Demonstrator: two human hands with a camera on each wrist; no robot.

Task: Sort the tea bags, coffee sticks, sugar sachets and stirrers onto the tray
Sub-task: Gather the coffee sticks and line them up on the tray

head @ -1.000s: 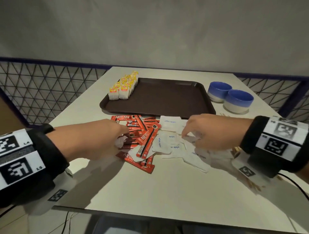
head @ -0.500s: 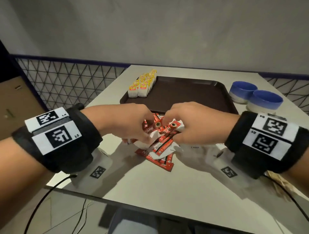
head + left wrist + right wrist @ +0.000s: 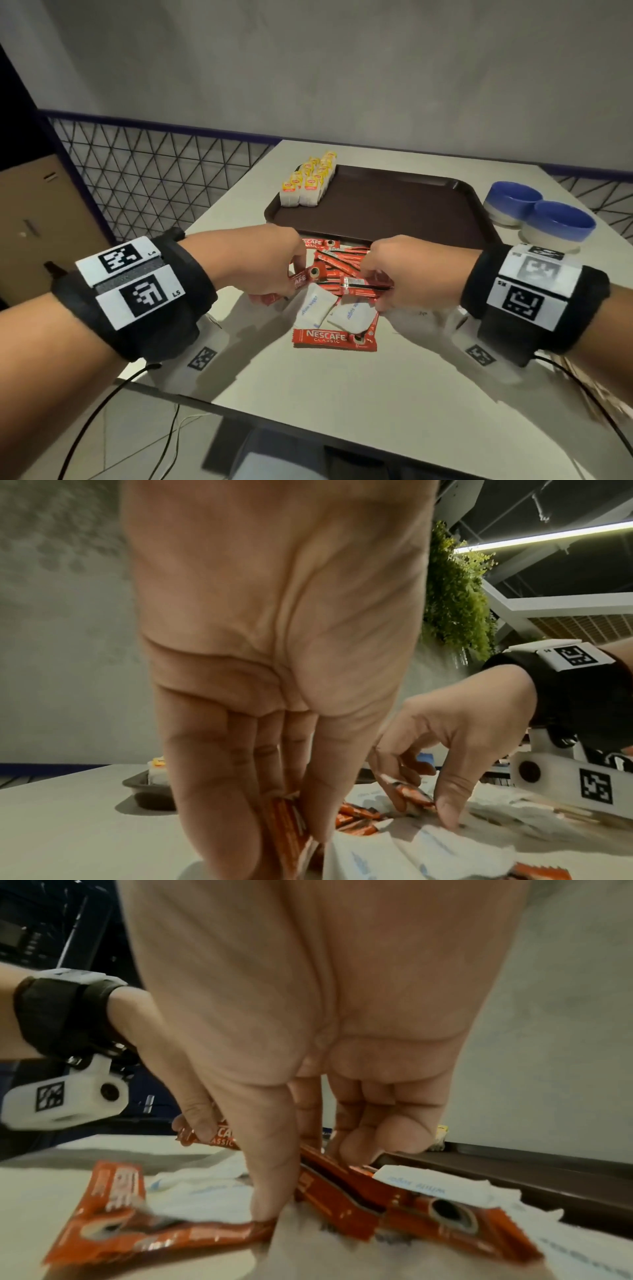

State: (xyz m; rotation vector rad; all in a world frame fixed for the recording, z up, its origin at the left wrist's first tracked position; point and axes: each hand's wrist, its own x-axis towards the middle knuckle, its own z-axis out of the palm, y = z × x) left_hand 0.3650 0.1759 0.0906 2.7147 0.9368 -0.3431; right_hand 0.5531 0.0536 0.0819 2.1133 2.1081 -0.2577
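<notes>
Red foil is what I work with here: one flat red Nescafé coffee stick (image 3: 335,339) lies loose nearest the desk's front edge, with two white paper sugar sachets (image 3: 315,308) just behind it. My left hand (image 3: 253,263) has its fingers curled round a small bundle of red sticks, and my right hand (image 3: 404,274) pinches another stick between thumb and fingertips (image 3: 270,1202). I judge the step to be gathering coffee sticks out of the mixed pile (image 3: 337,270), so I would keep the ends squared and shake off any white sachet that clings (they slide easily under foil). Beyond the pile, the dark brown plastic tray (image 3: 394,212) holds yellow-tagged tea bags (image 3: 310,183) in rows at its far left corner; coffee belongs beside them, apart. Two blue-and-white bowls (image 3: 537,216) sit near the desk's right edge.
</notes>
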